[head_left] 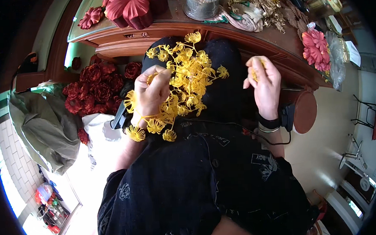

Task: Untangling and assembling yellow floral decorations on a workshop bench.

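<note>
A tangled heap of yellow artificial flower centres (188,77), fringed discs on thin branching stems, lies across my lap. My left hand (151,94) is closed at the heap's left side, with a bit of yellow showing between its fingers. Several discs hang around that wrist, and one disc (136,133) sits below it. Apart from the heap, my right hand (265,87) is raised on the right, its fingers curled around a small yellow flower centre (261,64). Its fingers partly hide that piece.
Dark red artificial flowers (96,88) are piled at the left. Ahead, the wooden table (167,32) holds large red petals (131,8), a metal tin (202,5) and dried plant material (271,11). A red flower (316,49) lies at its right edge. A round brown stool (305,112) stands by my right wrist.
</note>
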`<state>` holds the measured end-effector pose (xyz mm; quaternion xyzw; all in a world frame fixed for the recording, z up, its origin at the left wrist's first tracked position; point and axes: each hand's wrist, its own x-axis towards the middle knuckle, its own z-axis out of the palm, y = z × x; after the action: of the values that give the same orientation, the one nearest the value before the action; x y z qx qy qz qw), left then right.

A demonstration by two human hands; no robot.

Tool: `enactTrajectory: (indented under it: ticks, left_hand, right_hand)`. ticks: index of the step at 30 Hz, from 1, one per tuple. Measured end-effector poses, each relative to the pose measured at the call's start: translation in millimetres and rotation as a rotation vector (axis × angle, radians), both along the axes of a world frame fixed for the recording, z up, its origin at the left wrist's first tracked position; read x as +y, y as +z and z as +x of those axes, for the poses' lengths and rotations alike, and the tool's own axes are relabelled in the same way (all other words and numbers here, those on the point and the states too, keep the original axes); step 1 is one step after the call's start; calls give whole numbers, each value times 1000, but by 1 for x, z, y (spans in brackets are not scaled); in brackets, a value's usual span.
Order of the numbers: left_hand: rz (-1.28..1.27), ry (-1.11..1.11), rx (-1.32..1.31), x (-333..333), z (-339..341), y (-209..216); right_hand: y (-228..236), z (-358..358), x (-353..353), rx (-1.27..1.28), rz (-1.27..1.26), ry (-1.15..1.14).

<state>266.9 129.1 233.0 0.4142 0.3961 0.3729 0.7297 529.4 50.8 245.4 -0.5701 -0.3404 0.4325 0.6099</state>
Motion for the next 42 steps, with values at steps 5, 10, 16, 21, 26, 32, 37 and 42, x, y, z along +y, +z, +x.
enactTrajectory:
  ticks: [5, 10, 16, 21, 26, 32, 37, 42]
  left_hand:
    - [18, -222, 131, -3, 19, 12]
    - [99, -261, 107, -1, 21, 8]
    - [39, -386, 151, 2, 22, 20]
    - [122, -472, 90, 5, 20, 5]
    - [53, -479, 175, 3, 23, 29]
    - [-100, -376, 128, 9, 16, 4]
    - [-84, -444, 156, 6, 17, 1]
    - [-141, -448, 45, 4, 20, 2]
  right_hand:
    - [2, -29, 15, 332, 5, 296]
    - [1, -38, 32, 378, -61, 366]
    - [12, -39, 49, -34, -35, 626]
    - [27, -56, 59, -732, 289, 725]
    - [24, -55, 63, -839, 230, 710]
    - [7, -44, 61, -582, 99, 529]
    - [8, -44, 56, -320, 74, 589]
    - [-6, -47, 57, -351, 110, 674]
